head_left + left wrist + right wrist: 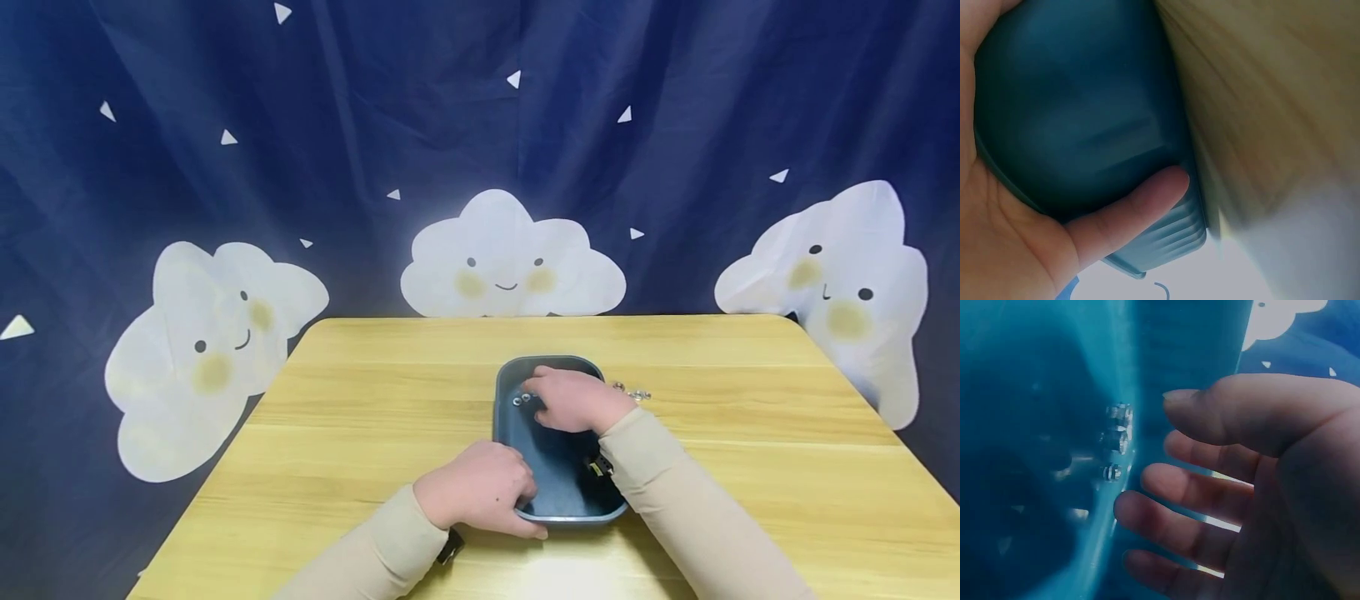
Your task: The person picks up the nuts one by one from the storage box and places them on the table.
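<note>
A dark blue-green tray [558, 487] with raised walls and rounded corners lies on the table. My left hand [480, 492] grips its near left corner, the thumb [1141, 206] along the outer wall and fingers over the rim. Inside the far part of the tray is my right hand [576, 400], with thumb and fingers apart and nothing between them. Several small shiny metal nuts [1119, 419] lie on the tray floor by the wall, just beyond the right fingertips. In the head view the right hand partly covers them.
More small metal parts [637, 395] lie on the wooden table [360, 400] just right of the tray, close to the right wrist. Behind the table's far edge hangs a dark blue curtain [450, 125] with white clouds.
</note>
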### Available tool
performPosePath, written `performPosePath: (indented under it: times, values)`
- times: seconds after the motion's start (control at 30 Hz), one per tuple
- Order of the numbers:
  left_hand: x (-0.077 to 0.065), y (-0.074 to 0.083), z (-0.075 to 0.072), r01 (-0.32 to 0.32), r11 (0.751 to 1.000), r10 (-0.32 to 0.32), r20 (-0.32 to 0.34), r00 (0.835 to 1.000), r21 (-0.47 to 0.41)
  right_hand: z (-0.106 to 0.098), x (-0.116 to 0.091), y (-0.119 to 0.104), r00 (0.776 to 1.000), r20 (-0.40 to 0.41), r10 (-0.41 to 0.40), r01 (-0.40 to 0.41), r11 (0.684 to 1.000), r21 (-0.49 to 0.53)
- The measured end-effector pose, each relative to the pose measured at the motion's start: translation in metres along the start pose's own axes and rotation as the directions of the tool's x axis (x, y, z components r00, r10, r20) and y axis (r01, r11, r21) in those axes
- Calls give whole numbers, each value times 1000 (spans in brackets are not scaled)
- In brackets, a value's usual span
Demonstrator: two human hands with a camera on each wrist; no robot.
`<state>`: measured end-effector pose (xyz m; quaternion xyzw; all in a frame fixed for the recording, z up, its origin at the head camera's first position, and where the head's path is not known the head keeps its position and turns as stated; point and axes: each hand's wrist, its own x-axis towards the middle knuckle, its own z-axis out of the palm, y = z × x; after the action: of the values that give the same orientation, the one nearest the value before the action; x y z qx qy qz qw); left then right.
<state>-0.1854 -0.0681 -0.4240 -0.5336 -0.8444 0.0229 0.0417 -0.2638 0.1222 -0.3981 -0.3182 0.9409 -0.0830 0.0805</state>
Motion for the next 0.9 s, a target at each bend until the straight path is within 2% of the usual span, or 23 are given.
performPosePath:
  times: [0.33, 0.67, 0.9]
  values:
    - [-1, 1, 0, 0, 1000, 0, -10, 1000, -1, 9, 4, 1, 999, 50, 8, -7, 1000, -16]
    - [0, 1, 0, 4, 1000, -4, -13, 1000, 7, 14, 4, 1, 1000, 12, -13, 14, 999, -40]
    - [0, -1, 4, -3, 1000, 3, -18, 1000, -9, 15, 6, 3, 1000, 13, 10, -10, 1000, -19]
